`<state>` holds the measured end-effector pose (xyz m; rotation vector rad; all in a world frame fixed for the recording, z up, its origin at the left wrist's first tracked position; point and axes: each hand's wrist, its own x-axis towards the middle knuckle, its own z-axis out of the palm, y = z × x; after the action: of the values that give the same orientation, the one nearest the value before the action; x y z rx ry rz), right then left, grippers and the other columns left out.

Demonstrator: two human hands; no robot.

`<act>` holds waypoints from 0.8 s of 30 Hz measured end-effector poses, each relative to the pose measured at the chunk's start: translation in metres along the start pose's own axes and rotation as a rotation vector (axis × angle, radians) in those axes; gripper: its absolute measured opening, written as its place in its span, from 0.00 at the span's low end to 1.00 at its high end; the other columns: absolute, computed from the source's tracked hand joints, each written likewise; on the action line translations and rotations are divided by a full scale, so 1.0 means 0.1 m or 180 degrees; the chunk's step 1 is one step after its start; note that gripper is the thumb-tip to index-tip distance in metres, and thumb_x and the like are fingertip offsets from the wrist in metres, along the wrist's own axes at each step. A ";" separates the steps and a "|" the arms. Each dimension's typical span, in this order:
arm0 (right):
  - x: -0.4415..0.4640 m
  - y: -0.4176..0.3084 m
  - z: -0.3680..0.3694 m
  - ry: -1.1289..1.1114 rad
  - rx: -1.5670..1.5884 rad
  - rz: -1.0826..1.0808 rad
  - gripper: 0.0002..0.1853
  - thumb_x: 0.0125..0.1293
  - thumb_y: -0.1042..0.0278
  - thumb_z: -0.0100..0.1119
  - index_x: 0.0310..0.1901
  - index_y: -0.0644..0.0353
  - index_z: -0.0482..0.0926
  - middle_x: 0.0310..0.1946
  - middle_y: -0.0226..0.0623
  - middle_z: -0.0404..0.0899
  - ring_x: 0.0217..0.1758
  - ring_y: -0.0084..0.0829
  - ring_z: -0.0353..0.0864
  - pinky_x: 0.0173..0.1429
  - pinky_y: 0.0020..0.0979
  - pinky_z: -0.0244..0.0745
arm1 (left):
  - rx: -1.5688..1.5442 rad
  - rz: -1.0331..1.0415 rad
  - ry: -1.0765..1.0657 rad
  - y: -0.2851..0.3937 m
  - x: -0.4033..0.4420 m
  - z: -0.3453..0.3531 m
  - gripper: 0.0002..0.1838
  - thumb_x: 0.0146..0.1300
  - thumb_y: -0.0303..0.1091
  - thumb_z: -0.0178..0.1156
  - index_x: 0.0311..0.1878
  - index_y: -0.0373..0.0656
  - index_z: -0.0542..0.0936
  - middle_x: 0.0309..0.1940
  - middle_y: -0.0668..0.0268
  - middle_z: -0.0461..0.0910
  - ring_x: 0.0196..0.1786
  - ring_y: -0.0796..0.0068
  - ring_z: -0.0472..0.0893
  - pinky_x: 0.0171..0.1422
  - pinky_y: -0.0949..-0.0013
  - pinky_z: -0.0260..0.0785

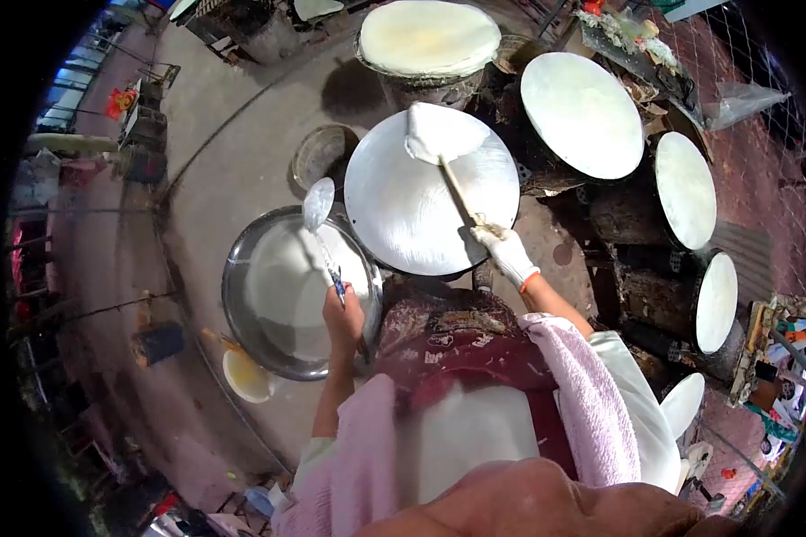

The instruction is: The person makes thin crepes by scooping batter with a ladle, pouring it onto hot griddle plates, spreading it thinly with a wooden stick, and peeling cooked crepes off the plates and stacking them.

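My left hand (pixel 343 315), bare, is wrapped round the handle of a ladle (pixel 318 204). The ladle's bowl, coated white, is above the far edge of a wide metal basin (pixel 242 309) that holds white batter (pixel 287 300). In a white glove, my right hand (pixel 503 251) grips the wooden handle of a spreader (pixel 457 190). The spreader's head is covered in white batter (pixel 443 132) and lies at the far side of a round metal griddle (pixel 407 210). Most of the griddle's surface shows bare, shiny metal.
Several round griddles coated white, such as one at the top (pixel 430 38) and one at upper right (pixel 582 115), curve round to the right. A bucket (pixel 323 159) stands behind the basin. A small yellowish bowl (pixel 247 376) is beside it. Wire mesh (pixel 761 67) stands at far right.
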<state>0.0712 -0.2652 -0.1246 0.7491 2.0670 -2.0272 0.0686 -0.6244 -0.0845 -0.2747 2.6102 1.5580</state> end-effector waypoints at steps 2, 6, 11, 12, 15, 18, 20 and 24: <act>0.00 -0.10 -0.06 -0.0076 -0.0692 -0.0162 0.18 0.65 0.65 0.63 0.53 0.65 0.80 0.42 0.37 0.85 0.41 0.23 0.80 0.48 0.22 0.73 | -0.0422 -0.0263 -0.0069 0.17 -0.16 -0.06 0.08 0.71 0.34 0.50 0.40 0.40 0.73 0.20 0.71 0.68 0.18 0.83 0.65 0.22 0.73 0.58; 0.14 -0.18 -0.61 0.0460 -0.0483 -0.0534 0.16 0.66 0.71 0.60 0.54 0.66 0.79 0.40 0.38 0.84 0.43 0.22 0.80 0.52 0.23 0.74 | -0.0922 -0.0711 0.0005 0.31 -0.28 -0.17 0.08 0.69 0.34 0.51 0.39 0.39 0.73 0.19 0.71 0.70 0.16 0.84 0.65 0.21 0.74 0.59; 0.21 -0.40 -0.19 -0.0707 -0.0225 0.0201 0.16 0.65 0.69 0.62 0.52 0.68 0.79 0.42 0.33 0.84 0.43 0.21 0.79 0.52 0.22 0.73 | -0.0866 -0.0748 0.0212 0.31 -0.42 -0.11 0.08 0.70 0.37 0.52 0.39 0.42 0.73 0.18 0.74 0.66 0.14 0.86 0.62 0.17 0.77 0.53; 0.31 -0.16 -0.15 -0.0597 -0.0095 0.0131 0.17 0.65 0.67 0.63 0.53 0.66 0.80 0.43 0.33 0.84 0.44 0.22 0.79 0.52 0.22 0.73 | -0.0511 -0.0501 0.0314 0.18 -0.43 -0.08 0.09 0.70 0.37 0.52 0.39 0.41 0.73 0.18 0.74 0.67 0.14 0.85 0.62 0.17 0.77 0.53; 0.35 -0.44 -0.59 -0.0725 -0.1054 0.0088 0.18 0.64 0.68 0.63 0.54 0.66 0.80 0.46 0.34 0.84 0.46 0.22 0.80 0.53 0.22 0.73 | -0.0058 -0.0349 0.0438 -0.12 -0.54 -0.05 0.09 0.70 0.36 0.52 0.38 0.41 0.73 0.18 0.73 0.67 0.13 0.85 0.63 0.16 0.76 0.54; 0.62 -0.65 -0.94 -0.0280 -0.1088 -0.0454 0.16 0.64 0.68 0.63 0.51 0.66 0.81 0.40 0.33 0.85 0.42 0.20 0.80 0.49 0.23 0.74 | -0.0388 -0.0744 0.0561 0.11 -0.66 0.04 0.09 0.71 0.36 0.51 0.38 0.41 0.73 0.18 0.73 0.68 0.13 0.85 0.63 0.16 0.75 0.55; 0.91 -0.45 -0.99 -0.0981 -0.1095 -0.0141 0.14 0.66 0.69 0.61 0.50 0.67 0.80 0.38 0.30 0.82 0.41 0.17 0.76 0.47 0.20 0.72 | -0.0506 -0.0909 0.0605 0.19 -0.74 0.08 0.08 0.71 0.35 0.51 0.38 0.41 0.73 0.18 0.73 0.67 0.13 0.85 0.63 0.16 0.75 0.55; 0.81 -0.37 -0.66 -0.1543 -0.0765 0.0030 0.15 0.65 0.66 0.63 0.50 0.66 0.81 0.34 0.25 0.81 0.39 0.18 0.73 0.48 0.19 0.70 | -0.0547 -0.1266 0.0742 0.25 -0.89 0.21 0.08 0.70 0.34 0.52 0.37 0.38 0.74 0.20 0.71 0.69 0.18 0.82 0.67 0.21 0.73 0.58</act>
<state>0.0001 -0.1805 -0.1226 0.1968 1.9537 -1.6946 0.1501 -0.5847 -0.0577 -0.9758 2.3712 1.6820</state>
